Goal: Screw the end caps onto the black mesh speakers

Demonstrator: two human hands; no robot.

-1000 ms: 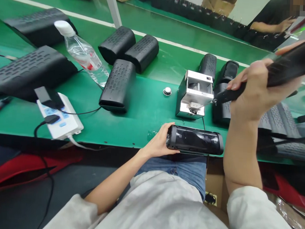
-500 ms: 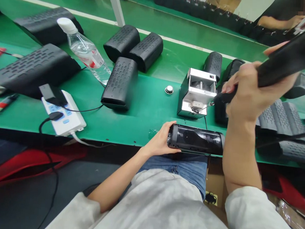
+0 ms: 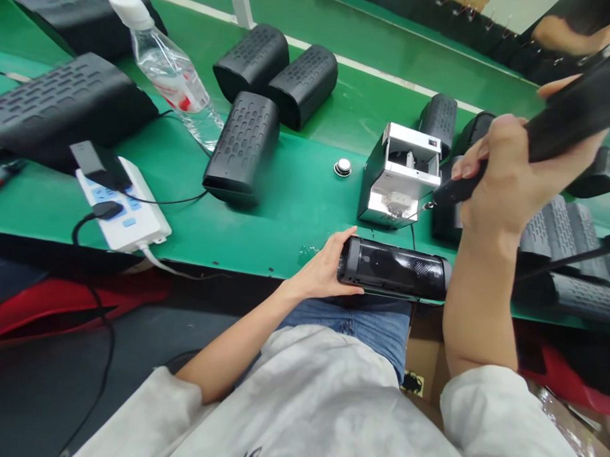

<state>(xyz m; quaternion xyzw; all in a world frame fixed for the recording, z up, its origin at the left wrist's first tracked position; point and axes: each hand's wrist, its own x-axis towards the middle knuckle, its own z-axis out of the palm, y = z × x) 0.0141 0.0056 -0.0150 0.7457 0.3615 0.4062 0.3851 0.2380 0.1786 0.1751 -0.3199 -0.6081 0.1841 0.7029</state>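
My left hand (image 3: 328,269) grips the left end of a glossy black speaker body (image 3: 398,266), which lies at the front edge of the green table (image 3: 254,243). In my right hand (image 3: 512,172) is a black electric screwdriver (image 3: 574,108), held tilted with its bit pointing down and left. The bit's tip is at the lower front of a silver screw feeder (image 3: 401,175), just behind the speaker body. A small round metal piece (image 3: 342,167) rests on the table left of the feeder.
Several black textured housings stand around, one (image 3: 242,146) at centre left. A water bottle (image 3: 175,80) leans near it. A white power strip (image 3: 123,205) with cables lies at the left front. More housings (image 3: 587,298) sit at right. Another person's arm (image 3: 566,34) shows at top right.
The view has shifted slightly, so the things on the table sit a little differently in the picture. Both hands keep their hold, and the screwdriver tip stays at the feeder.
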